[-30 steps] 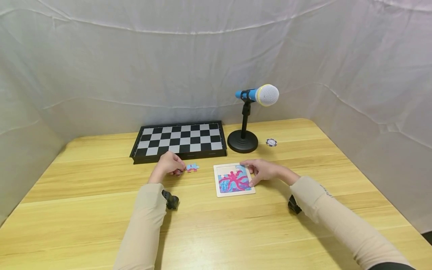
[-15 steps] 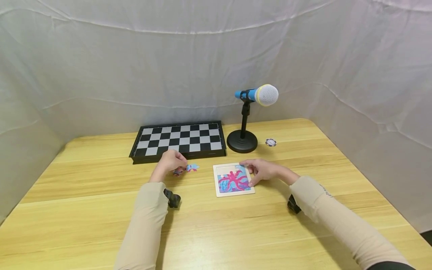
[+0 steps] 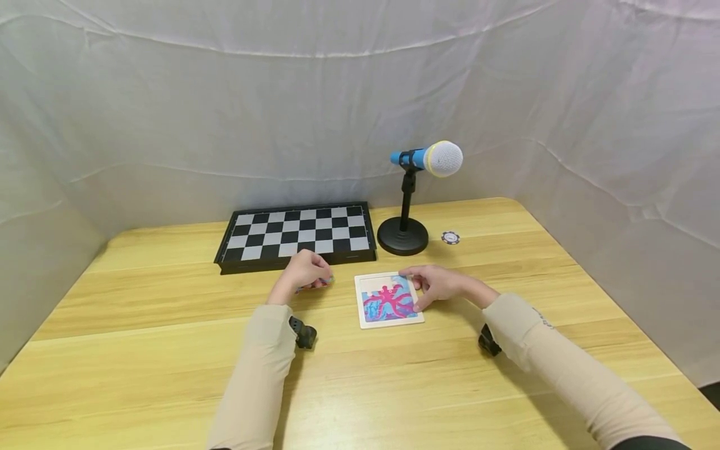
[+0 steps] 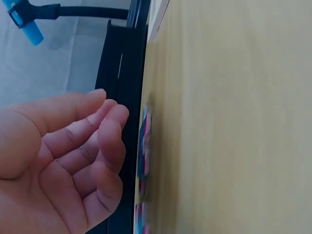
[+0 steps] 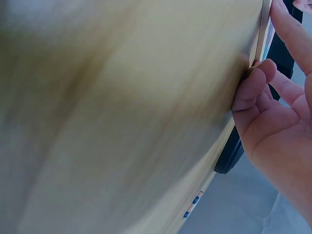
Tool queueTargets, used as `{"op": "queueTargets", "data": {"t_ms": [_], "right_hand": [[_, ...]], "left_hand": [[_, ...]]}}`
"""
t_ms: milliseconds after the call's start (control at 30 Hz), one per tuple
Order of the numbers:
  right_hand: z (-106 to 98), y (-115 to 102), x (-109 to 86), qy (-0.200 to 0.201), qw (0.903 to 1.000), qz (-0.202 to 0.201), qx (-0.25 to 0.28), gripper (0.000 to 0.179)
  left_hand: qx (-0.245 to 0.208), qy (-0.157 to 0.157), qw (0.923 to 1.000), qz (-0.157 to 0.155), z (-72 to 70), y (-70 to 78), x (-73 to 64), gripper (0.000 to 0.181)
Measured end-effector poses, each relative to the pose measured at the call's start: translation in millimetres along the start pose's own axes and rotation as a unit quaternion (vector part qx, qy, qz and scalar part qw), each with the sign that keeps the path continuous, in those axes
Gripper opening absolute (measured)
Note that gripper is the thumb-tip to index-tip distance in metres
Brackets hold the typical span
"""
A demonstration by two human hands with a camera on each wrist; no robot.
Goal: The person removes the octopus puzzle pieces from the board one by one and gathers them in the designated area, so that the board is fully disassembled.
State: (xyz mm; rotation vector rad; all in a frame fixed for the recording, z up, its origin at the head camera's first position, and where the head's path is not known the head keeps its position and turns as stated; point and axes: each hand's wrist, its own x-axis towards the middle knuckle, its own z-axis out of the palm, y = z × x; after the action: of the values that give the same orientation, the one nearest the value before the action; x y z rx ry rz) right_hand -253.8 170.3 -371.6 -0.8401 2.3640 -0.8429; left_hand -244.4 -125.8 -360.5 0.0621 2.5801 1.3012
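My left hand hovers low over loose jigsaw pieces just in front of the chessboard. In the left wrist view its fingers are loosely bent with nothing between them, and the pieces lie beyond the fingertips on the table. From the head view the hand covers most of these pieces. My right hand rests at the right side of a framed octopus puzzle, index finger at the top corner and thumb on the right rim, both fairly straight. A bare wooden patch shows at the puzzle's upper left.
A black-framed chessboard lies behind my left hand. To its right a blue microphone sits on a stand with a round black base. A poker chip lies further right. Pale cloth hangs behind the wooden table.
My left hand has shifted right across the loose pieces, covering the one that showed beside it before. My right hand and the framed puzzle have stayed in place.
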Motion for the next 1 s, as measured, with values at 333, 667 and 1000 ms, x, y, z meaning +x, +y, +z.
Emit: {"op": "queueTargets", "data": {"t_ms": [333,667,1000], "right_hand": [[-0.5,2.6,1.0,-0.001,1.0000,0.002,0.004,0.073],[-1.3,-1.5,0.4,-0.004,0.9999,-0.001,0.013,0.071],[-1.0,-0.6,0.9,-0.004,1.0000,0.000,0.008,0.071]], "left_hand": [[0.009,-0.013,0.9997,0.016,16.6,12.7,5.6,0.010],[0.005,-0.039,0.9982,0.045,32.4,21.8,11.3,0.010],[-0.025,-0.063,0.9959,0.059,49.3,31.7,15.2,0.010]]}}
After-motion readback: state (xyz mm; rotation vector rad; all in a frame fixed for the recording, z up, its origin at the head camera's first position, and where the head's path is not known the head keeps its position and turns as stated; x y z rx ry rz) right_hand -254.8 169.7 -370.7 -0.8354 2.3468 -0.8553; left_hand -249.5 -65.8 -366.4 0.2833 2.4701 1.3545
